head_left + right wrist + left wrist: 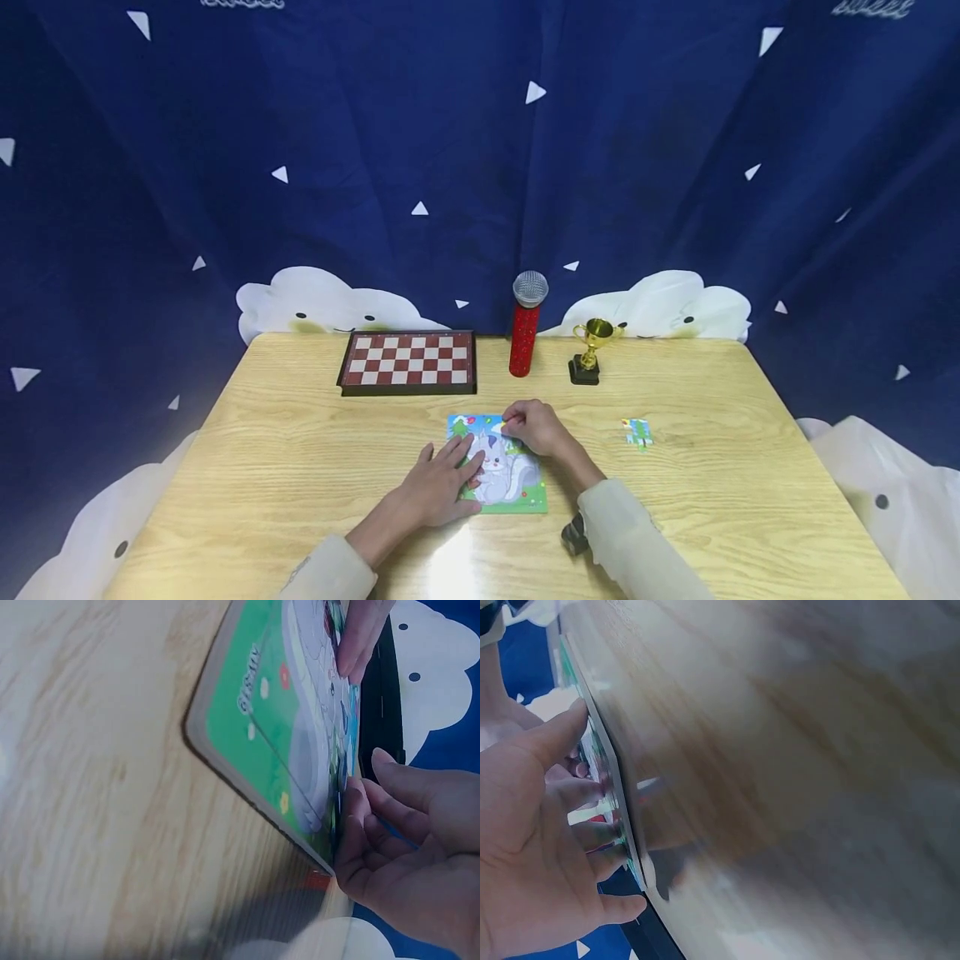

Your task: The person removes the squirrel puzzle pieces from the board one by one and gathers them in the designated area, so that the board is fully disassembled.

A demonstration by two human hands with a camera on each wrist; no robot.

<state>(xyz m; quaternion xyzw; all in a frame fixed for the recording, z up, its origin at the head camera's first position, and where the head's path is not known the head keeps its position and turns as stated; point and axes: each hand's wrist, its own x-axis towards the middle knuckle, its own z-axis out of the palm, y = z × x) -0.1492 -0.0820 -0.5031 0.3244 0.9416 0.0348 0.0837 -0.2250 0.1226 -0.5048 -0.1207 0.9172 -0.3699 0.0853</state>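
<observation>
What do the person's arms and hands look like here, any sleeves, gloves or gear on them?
Both hands are bare: the left hand and the right hand wear no gloves, and no rings show. Each arm wears a pale cream long sleeve, the left sleeve and the right sleeve, ending at the wrist. A small dark device sits by the right cuff.

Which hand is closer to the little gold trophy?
The right hand. It sits at the puzzle's far right corner, nearer the trophy. The left hand rests on the puzzle's left side, farther away.
</observation>
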